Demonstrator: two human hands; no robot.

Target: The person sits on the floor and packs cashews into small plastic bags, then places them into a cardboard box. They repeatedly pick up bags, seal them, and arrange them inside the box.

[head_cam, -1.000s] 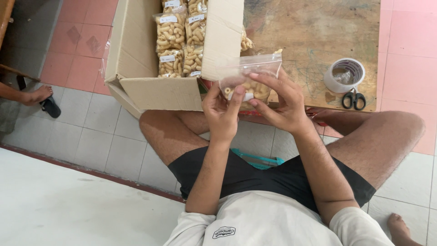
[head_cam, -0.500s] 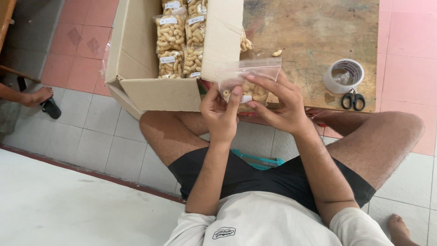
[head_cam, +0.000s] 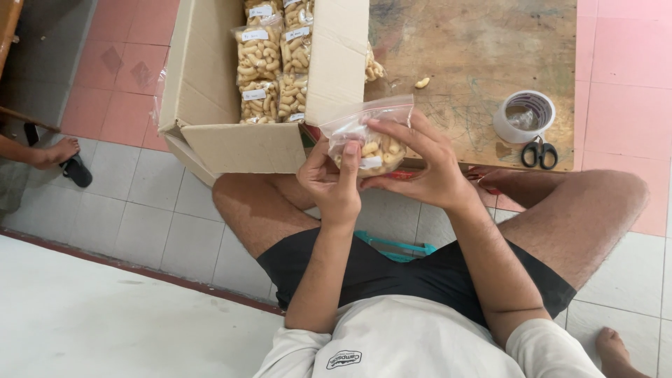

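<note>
Both my hands hold one clear plastic bag of pale snack pieces (head_cam: 371,133) in front of my knees. My left hand (head_cam: 334,183) grips its lower left side, thumb and fingers pinched on the plastic. My right hand (head_cam: 423,164) wraps around the right side and top of the bag. Just beyond it stands an open cardboard box (head_cam: 210,91) packed with several similar labelled snack bags (head_cam: 260,70).
A worn wooden board (head_cam: 483,49) carries a loose snack piece (head_cam: 422,82), a roll of tape (head_cam: 523,115) and black scissors (head_cam: 539,152). Another person's foot (head_cam: 52,152) and a dark sandal (head_cam: 75,170) are at the left. The floor is tiled.
The bag's top has been pressed lower between my hands. My hands stay in nearly the same place before the box.
</note>
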